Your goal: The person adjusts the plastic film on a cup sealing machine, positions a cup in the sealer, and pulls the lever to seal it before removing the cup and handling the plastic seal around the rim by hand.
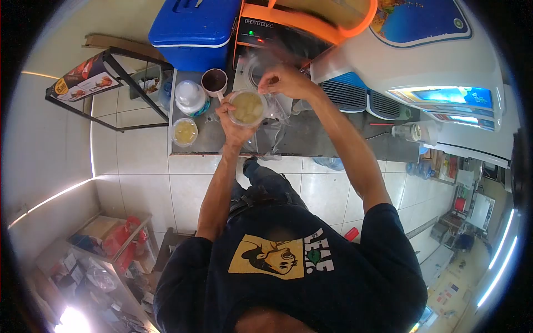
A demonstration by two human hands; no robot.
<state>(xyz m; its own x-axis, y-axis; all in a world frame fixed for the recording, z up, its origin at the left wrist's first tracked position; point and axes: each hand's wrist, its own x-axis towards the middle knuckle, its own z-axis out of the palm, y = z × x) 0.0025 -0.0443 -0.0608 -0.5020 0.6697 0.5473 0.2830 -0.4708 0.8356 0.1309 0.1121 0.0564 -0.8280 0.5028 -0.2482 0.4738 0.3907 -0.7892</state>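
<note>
My left hand (237, 131) holds a clear round plastic cup (247, 108) with pale yellowish contents, its fingers wrapped round the side. Close by on the right, my right hand (286, 82) is raised above the metal part of the machine, fingertips pressed together; anything between them is too small to make out. A mug of dark liquid (214, 81) stands just behind the left hand. Another small cup with yellowish contents (185, 132) sits at the counter's left front. Clear plastic bags (268, 133) lie beside and under the held cup.
A white-capped container (190, 97) and a blue cooler box (191, 33) stand at the left. The orange and black machine (277, 33) is at the back. Blue-grey trays (345, 91) and a large white dispenser (438, 61) are on the right. The counter's front edge (333, 154) faces me.
</note>
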